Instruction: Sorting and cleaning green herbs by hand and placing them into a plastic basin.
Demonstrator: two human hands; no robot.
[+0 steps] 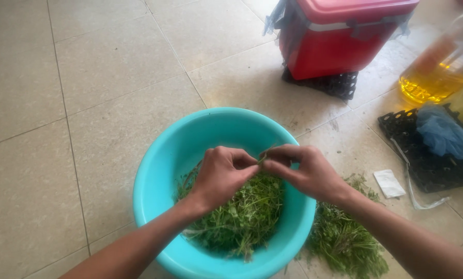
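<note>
Underfoot, pale glazed floor tiles [87, 103] run smooth and square, with thin grout lines. On them sits a round turquoise plastic basin [159, 175], glossy, holding a tangle of thin-stemmed green herbs [247, 212]. Behind stands a boxy red plastic cooler [334, 46] on a black perforated crate. At right, a clear bottle of golden oil [433, 82] and a crumpled blue bag [443, 134] rest by another black tray. A loose leafy heap [345, 243] lies beside the basin. Over the basin, the left hand [221, 175] and right hand [306, 170] meet, fingertips pinching one sprig [263, 157] between them. A small flat white packet [389, 183] lies nearby.
</note>
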